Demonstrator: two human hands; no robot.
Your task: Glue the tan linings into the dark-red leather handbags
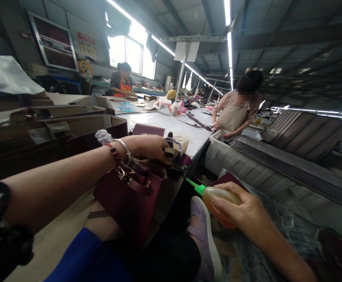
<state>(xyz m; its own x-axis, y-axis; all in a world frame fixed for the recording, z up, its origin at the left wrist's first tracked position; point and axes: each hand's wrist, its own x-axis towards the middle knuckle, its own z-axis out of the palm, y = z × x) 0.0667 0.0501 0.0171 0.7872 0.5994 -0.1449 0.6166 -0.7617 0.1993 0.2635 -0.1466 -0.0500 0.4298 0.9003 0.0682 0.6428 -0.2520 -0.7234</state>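
A burgundy handbag (126,199) with gold buckles leans over my lap in the centre. My left hand (152,148) reaches across it, its fingers closed on the bag's strap end (173,154) at the upper edge. In my right hand (244,205) is a squeeze bottle (219,209) of amber liquid with a green nozzle. The nozzle tip points up and left, a short way from the strap end my left hand holds. Part of my left fingers is hidden behind the strap.
Cardboard boxes (85,121) stand at the left beside a white worktable (194,147). A pale plastic bin (247,172) is at the right. One co-worker (235,105) stands beyond it; another (122,82) sits at the far table. My shoe (204,235) is below the bottle.
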